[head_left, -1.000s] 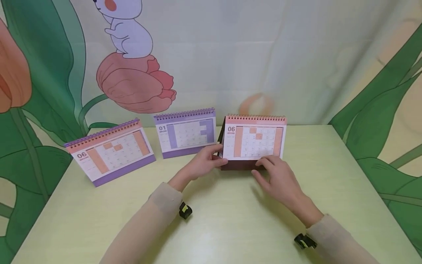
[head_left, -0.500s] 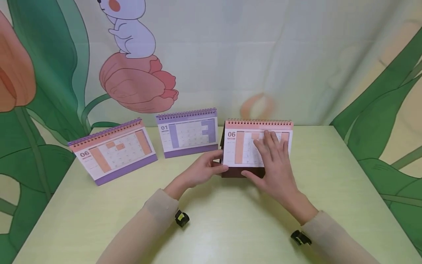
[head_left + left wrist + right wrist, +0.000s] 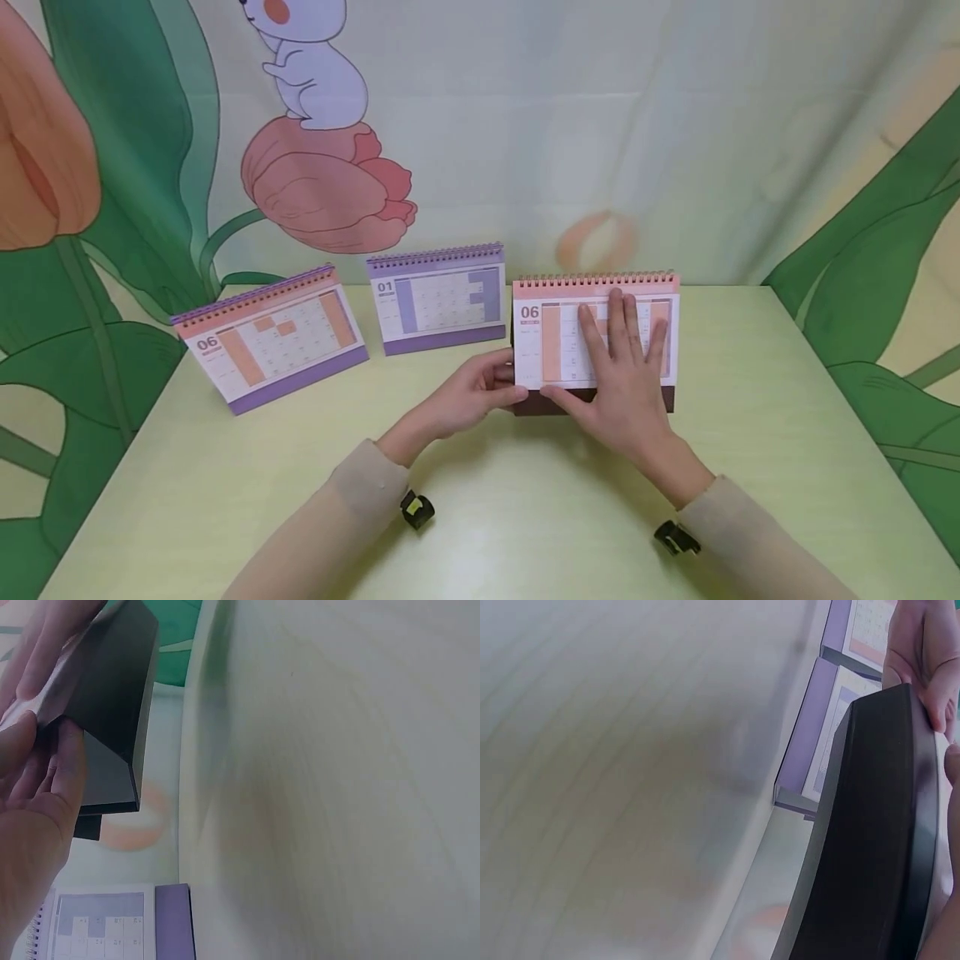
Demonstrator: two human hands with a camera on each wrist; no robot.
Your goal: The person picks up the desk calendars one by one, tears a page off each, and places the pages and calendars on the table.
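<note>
Plainly, the left hand (image 3: pixel 468 396) pinches the left edge of the dark-based calendar (image 3: pixel 561 342), directly behind the right hand (image 3: pixel 626 379), whose straight fingers spread over the page (image 3: pixel 529 360). Uneven pressure from those fingers could crease that page or slip the pinch; a leftward swing could knock the purple 01 calendar (image 3: pixel 442 302) just beyond the left hand.

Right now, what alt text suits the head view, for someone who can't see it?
A person's left hand grips the side of a dark-based desk calendar while the right hand lies spread over its front. A purple-based 06 calendar and a purple 01 calendar stand to its left on a pale table.
</note>
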